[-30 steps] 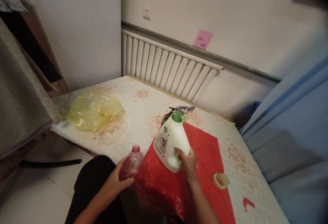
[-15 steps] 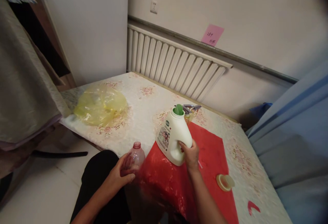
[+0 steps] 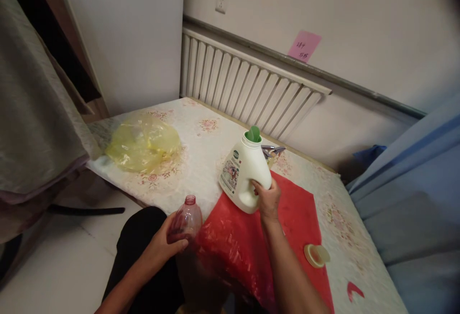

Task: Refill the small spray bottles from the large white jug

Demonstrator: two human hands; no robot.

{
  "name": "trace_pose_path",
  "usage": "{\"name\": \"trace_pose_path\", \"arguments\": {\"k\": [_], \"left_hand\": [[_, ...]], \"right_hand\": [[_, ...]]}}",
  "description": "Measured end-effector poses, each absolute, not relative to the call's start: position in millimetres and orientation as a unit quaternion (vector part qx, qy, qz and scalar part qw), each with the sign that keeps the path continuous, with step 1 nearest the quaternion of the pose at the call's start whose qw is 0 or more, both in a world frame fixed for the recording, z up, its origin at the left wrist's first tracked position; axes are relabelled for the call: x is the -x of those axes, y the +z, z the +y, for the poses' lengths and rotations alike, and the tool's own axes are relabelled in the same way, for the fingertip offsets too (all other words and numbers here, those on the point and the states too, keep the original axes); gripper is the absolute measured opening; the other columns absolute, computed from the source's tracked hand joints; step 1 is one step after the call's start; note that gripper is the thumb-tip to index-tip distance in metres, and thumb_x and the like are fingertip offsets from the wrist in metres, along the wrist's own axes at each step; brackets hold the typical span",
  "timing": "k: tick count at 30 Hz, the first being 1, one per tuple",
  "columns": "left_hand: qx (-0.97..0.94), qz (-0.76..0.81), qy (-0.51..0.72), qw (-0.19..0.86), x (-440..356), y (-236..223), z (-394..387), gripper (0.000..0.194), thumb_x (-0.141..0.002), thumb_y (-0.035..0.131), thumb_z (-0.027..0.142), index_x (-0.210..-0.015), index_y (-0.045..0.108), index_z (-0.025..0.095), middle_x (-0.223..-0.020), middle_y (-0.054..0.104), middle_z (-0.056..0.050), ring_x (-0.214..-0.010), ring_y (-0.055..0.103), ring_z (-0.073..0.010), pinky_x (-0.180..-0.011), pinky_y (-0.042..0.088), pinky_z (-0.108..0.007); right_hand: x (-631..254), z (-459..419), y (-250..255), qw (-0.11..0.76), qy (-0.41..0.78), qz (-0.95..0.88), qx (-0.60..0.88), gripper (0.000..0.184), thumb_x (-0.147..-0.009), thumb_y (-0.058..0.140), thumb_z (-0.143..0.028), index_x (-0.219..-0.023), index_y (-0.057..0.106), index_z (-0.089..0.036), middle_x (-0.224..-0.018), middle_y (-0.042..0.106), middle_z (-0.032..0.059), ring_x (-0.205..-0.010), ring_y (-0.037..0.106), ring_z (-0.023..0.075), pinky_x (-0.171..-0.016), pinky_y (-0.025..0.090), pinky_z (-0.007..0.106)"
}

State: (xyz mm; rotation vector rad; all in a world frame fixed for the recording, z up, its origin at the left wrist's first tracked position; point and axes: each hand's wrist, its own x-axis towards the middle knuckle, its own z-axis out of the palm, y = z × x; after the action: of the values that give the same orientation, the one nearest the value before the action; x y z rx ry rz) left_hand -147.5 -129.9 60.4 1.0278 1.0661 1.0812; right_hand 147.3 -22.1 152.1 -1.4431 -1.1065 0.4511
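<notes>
My right hand (image 3: 269, 200) grips the handle of a white detergent jug (image 3: 251, 168). The jug has a green pouring spout (image 3: 254, 134) in its uncapped neck and a printed label on its left side. It tilts slightly, above the red sheet (image 3: 296, 208). Lower left, my left hand (image 3: 168, 242) is wrapped round a clear pinkish bottle (image 3: 190, 218) with an open red neck. The bottle stands roughly upright, near the bed's front edge and apart from the jug. A pale yellowish cap (image 3: 316, 255) lies on the right edge of the red sheet.
A crumpled yellow plastic bag (image 3: 143, 144) lies on the flowered bed cover (image 3: 201, 149). Behind the jug is a grey-handled tool (image 3: 275, 151), partly hidden. A curved red piece (image 3: 355, 291) lies at the right. A radiator (image 3: 244, 77) lines the wall; a blue curtain (image 3: 413, 208) hangs right.
My right hand has raised the detergent jug a little, away from me. The left hand and bottle have shifted only slightly. The view has moved a little too.
</notes>
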Motion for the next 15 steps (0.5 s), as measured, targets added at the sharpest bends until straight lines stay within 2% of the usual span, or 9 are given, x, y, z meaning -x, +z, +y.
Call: {"name": "trace_pose_path", "arguments": {"k": [5, 11, 15], "left_hand": [[-0.447, 0.457, 0.475, 0.605, 150, 54, -129, 0.087, -0.067, 0.076, 0.03, -0.141, 0.032, 0.017, -0.149, 0.039, -0.017, -0.133, 0.042, -0.0363, -0.104, 0.044, -0.045], [-0.427, 0.449, 0.47, 0.629, 149, 58, -129, 0.088, -0.068, 0.075, 0.031, -0.142, 0.029, 0.019, -0.15, 0.036, -0.019, -0.111, 0.062, -0.0348, -0.095, 0.05, -0.045], [-0.451, 0.458, 0.467, 0.607, 141, 72, -124, 0.089, -0.066, 0.076, 0.033, -0.141, 0.032, 0.017, -0.146, 0.043, -0.017, -0.12, 0.055, -0.0372, -0.099, 0.048, -0.045]], "right_hand": [[-144, -13, 171, 0.612, 0.185, -0.481, 0.6, 0.036, -0.056, 0.077, -0.043, -0.074, 0.061, -0.015, -0.052, 0.055, -0.0057, -0.046, 0.045, 0.0108, -0.044, 0.036, 0.022], [-149, -24, 196, 0.631, 0.185, -0.476, 0.584, 0.032, -0.059, 0.076, -0.041, -0.07, 0.058, -0.017, -0.049, 0.053, -0.0068, -0.043, 0.046, 0.0104, -0.042, 0.036, 0.022], [-161, -45, 208, 0.628, 0.186, -0.47, 0.591, 0.032, -0.058, 0.078, -0.039, -0.07, 0.058, -0.017, -0.048, 0.053, -0.0066, -0.041, 0.046, 0.0102, -0.041, 0.035, 0.021]]}}
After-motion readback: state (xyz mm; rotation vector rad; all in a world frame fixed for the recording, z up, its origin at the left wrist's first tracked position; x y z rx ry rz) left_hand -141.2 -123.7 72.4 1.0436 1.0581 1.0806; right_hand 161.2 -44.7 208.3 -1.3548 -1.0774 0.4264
